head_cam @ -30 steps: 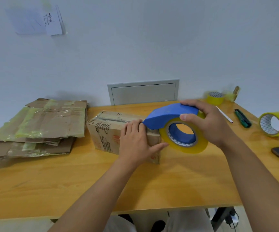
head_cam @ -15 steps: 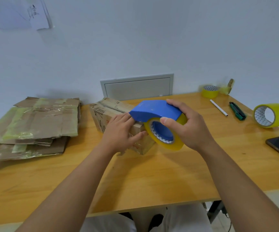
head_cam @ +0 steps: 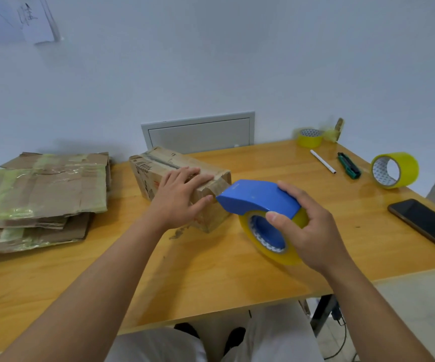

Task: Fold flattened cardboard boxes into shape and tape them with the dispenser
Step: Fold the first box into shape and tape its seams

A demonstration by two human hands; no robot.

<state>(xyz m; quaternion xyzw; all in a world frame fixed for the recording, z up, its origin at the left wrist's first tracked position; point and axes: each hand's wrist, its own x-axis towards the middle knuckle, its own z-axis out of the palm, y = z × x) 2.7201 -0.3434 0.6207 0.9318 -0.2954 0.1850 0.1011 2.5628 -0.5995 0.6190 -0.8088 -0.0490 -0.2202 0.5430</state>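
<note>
Head view, findings taken with the folded box (head_cam: 159,168) as the reference. Left hand (head_cam: 178,198) lies flat on the box's top at its near end, fingers straight and together, thumb against the near end face; judged to be pinning the flaps down and steadying the box against the pull of the tape. Right hand (head_cam: 313,231) grips the blue tape dispenser (head_cam: 258,199), fingers curled over its cover and thumb on the yellow roll inside. Dispenser nose sits just beside the box's near end, by the left thumb; contact cannot be confirmed. Judged: a strip is being run down, or finished at, that end.

Stack of flattened boxes (head_cam: 41,194) lies left of the box, apparently awaiting folding. Right of the box, well apart: two spare tape rolls, a pen, a green cutter, a phone.
</note>
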